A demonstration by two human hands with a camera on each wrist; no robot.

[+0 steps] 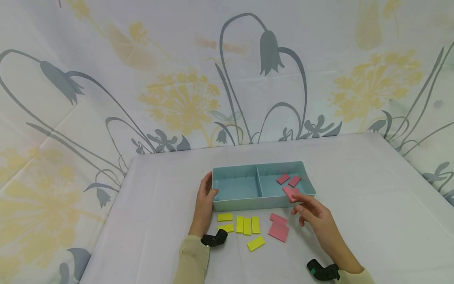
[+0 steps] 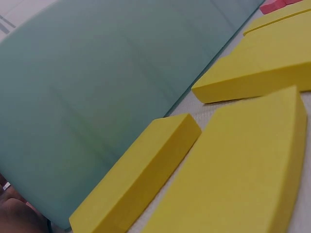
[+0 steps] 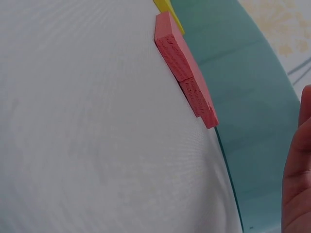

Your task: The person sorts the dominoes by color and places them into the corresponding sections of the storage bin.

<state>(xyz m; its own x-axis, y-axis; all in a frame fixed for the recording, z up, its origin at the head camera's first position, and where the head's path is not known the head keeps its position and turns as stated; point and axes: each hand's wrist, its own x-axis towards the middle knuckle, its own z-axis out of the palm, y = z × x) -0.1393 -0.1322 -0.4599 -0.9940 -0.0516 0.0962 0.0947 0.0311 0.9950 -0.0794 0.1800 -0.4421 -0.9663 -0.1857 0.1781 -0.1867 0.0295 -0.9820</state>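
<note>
A light-blue two-compartment tray (image 1: pixel 234 205) stands on the table. My left hand (image 1: pixel 203 203) grips its left end, thumb over the rim; part of that hand shows at the left wrist view's lower left corner. Over the front rim of the right compartment, my right hand (image 1: pixel 313 219) pinches pink blocks (image 1: pixel 290 193) at its fingertips; how many is hard to tell. Two more pink blocks (image 1: pixel 283 179) lie inside that compartment. The right wrist view shows only part of the right hand (image 3: pixel 297 179), with the held blocks out of sight.
Several flat yellow blocks (image 1: pixel 247 226) lie in front of the tray, some side by side; one yellow block (image 1: pixel 256 243) sits nearer the person. A cluster of pink blocks (image 1: pixel 278 231) rests to their right. Behind the table hangs a flower-patterned cloth (image 1: pixel 184 98).
</note>
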